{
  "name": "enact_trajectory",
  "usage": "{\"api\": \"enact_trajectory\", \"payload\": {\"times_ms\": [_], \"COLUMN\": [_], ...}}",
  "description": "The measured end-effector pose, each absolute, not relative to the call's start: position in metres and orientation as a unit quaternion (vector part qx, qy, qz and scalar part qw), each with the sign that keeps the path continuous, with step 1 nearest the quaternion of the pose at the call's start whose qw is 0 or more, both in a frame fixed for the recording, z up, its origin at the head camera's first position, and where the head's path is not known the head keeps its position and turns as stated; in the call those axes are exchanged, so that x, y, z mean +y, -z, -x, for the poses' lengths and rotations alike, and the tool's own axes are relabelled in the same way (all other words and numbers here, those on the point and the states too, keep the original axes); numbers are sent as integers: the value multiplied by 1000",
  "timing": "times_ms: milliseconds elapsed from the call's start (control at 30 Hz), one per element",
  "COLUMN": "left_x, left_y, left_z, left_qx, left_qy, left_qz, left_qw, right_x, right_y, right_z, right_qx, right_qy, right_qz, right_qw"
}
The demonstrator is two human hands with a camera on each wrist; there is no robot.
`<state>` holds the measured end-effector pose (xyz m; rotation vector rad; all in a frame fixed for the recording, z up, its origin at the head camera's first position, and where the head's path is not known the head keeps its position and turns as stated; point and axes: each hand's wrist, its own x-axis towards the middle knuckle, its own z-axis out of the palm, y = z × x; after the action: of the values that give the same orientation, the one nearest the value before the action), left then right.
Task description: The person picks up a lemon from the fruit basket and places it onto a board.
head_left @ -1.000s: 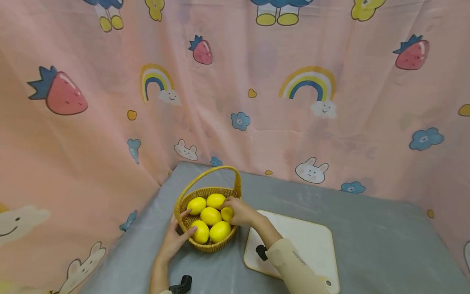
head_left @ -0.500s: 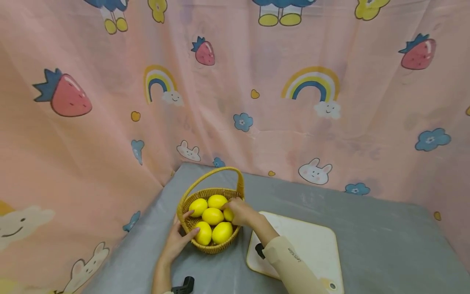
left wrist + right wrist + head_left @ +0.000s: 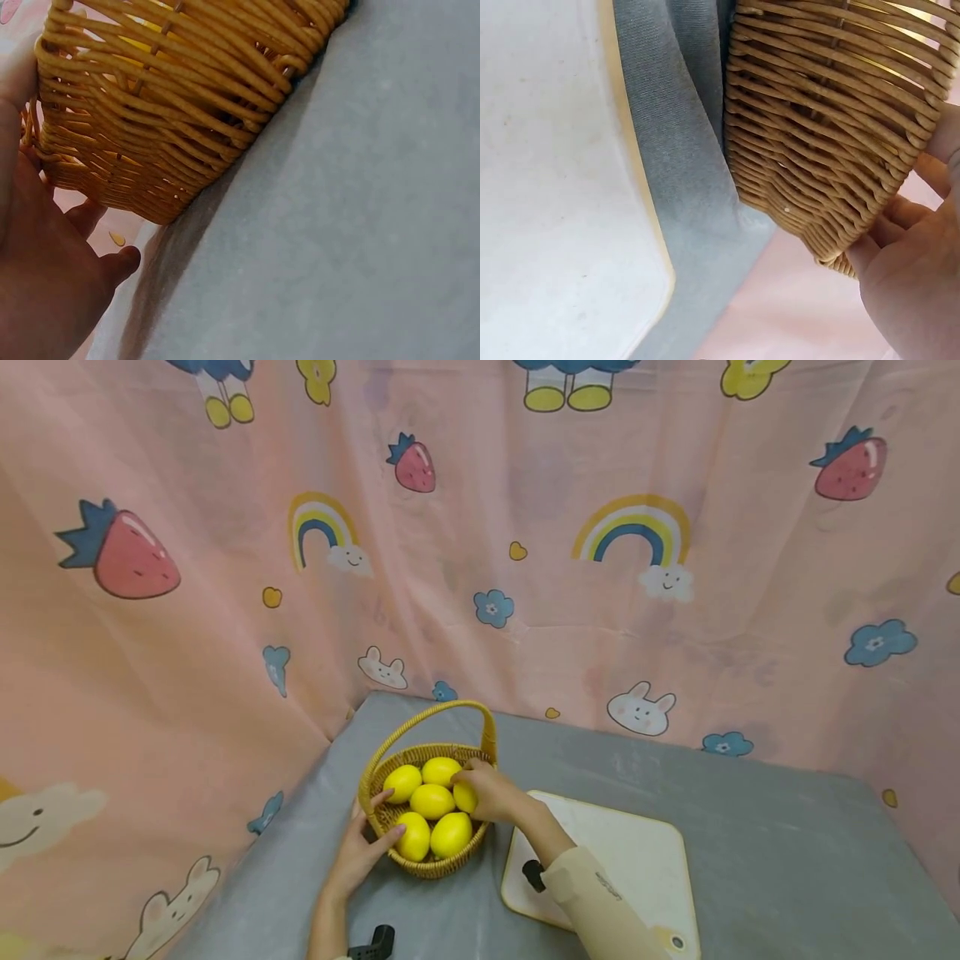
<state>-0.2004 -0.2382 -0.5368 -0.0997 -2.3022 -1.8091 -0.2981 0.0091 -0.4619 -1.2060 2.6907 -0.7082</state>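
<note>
Holding wicker basket [image 3: 431, 870] by its left rim with left hand [image 3: 358, 852], with thumb tip over the edge of near-left lemon [image 3: 413, 838] and one fingertip by far-left lemon [image 3: 402, 785]. In left wrist view, showing lower fingers outside the woven wall. With right hand [image 3: 492, 793], bending fingers over the right rim, right at right-side lemon [image 3: 464, 797], partly covered by them. Cannot tell if gripping that lemon; fingertips hidden, also in right wrist view.

Six lemons in view, all inside the basket, between the two hands. Right of left thumb: near-right lemon [image 3: 451, 837]. Midway between hands: middle lemon [image 3: 432, 802]. Just left of right fingertips: far-right lemon [image 3: 441, 771]. Arched above and beyond both hands: basket handle [image 3: 489, 735].

Strapped at each wrist: black mount, left [image 3: 381, 941] and right [image 3: 533, 875]. On right forearm, over the board: beige sleeve [image 3: 600, 906]. Below and right of right hand, apart from basket: white cutting board [image 3: 637, 852], yellow-edged. Under everything: gray tablecloth [image 3: 772, 843]. Beyond both hands: pink cartoon-print curtain [image 3: 540, 668].
</note>
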Motion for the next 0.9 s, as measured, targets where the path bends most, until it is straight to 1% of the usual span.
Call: {"api": "enact_trajectory", "payload": {"times_ms": [300,467,600,900], "left_x": [-237,-238,-240,-238], "left_y": [538,538,537,538], "left_z": [201,200,200,199], "left_qx": [-783,-782,-779,-781], "left_qy": [611,611,614,613], "left_qz": [33,39,43,47], "left_qw": [114,118,119,108], "right_x": [31,50,67,116], "right_y": [464,463,461,464], "right_z": [299,293,287,271], "right_qx": [808,778,769,773], "right_qy": [447,506,534,555], "right_qz": [373,359,342,305], "right_qw": [93,95,86,43]}}
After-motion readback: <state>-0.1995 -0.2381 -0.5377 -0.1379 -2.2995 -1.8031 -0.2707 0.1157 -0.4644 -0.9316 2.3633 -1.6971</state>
